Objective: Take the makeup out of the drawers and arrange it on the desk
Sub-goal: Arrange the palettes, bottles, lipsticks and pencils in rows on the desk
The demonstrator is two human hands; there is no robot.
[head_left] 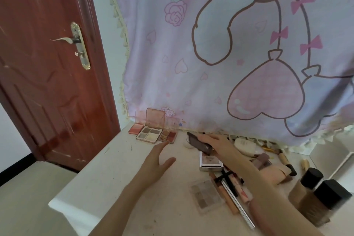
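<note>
Fingers of the right hand (214, 141) clamp a dark, flat rectangular compact (199, 143) above the pale speckled surface (107, 184). Left hand (159, 161) hovers beside it, fingers spread, holding nothing. Three open, glossy square palettes (153, 133) stand far left; tubes, pencils and black-capped glass foundation bottles (316, 195) crowd the right.

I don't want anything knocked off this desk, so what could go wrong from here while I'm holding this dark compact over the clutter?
The right hand holds the dark compact tilted above the silver-edged palette; a slip could drop it there. The right forearm crosses the pile of pencils and tubes, so pulling back may scatter them. The foundation bottles stand near the desk's right edge and could tip if the arm swings that way.
</note>
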